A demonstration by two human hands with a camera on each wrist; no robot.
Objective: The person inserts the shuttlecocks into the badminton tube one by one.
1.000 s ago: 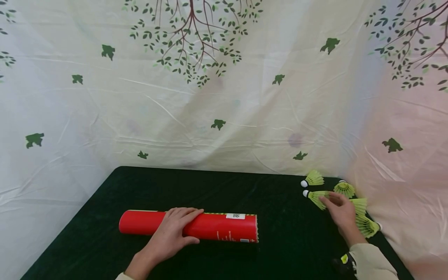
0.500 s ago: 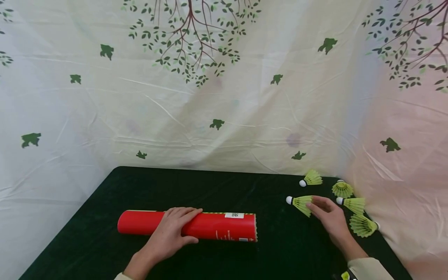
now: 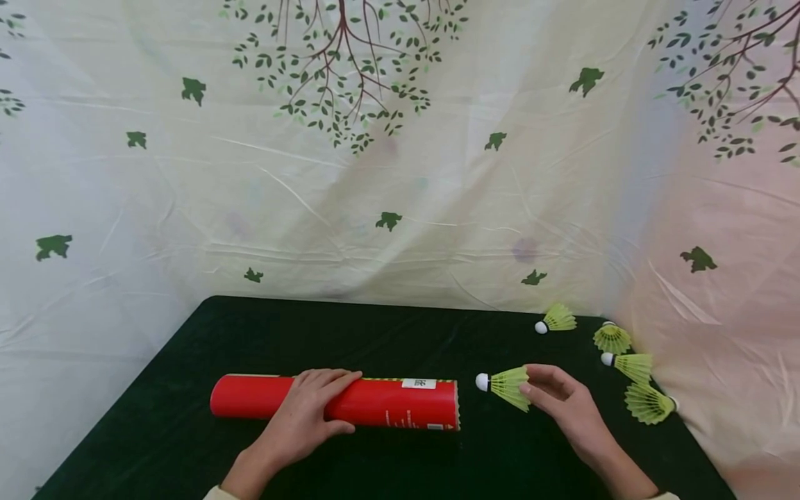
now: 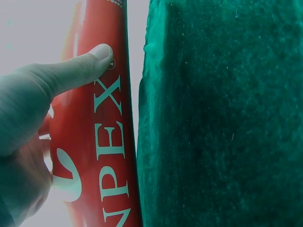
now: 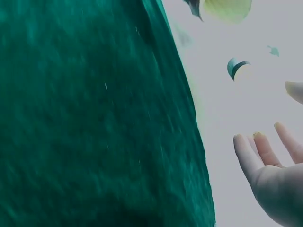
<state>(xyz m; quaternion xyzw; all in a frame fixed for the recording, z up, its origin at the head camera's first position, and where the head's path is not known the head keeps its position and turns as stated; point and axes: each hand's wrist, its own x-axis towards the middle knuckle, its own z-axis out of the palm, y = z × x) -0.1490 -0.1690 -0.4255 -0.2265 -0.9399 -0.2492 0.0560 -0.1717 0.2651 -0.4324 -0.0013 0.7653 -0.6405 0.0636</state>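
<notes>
A red shuttlecock tube lies on its side across the dark green table. My left hand grips it near the middle, fingers over the top and thumb along the near side. White lettering runs beside the thumb in the left wrist view. Between the thumb and fingers of my right hand, a yellow shuttlecock is pinched by its skirt. Its white cork points left, a short way from the tube's right end. The right wrist view is washed out around the fingers.
Several more yellow shuttlecocks lie at the table's right side: one near the back edge, another at the corner, and others along the right edge, including one tilted outward. A pale cloth with printed leaves hangs behind the green table.
My right hand has drawn the shuttlecock left and nearer, away from the others to beside the tube's right end. The left hand and the tube have stayed put.
</notes>
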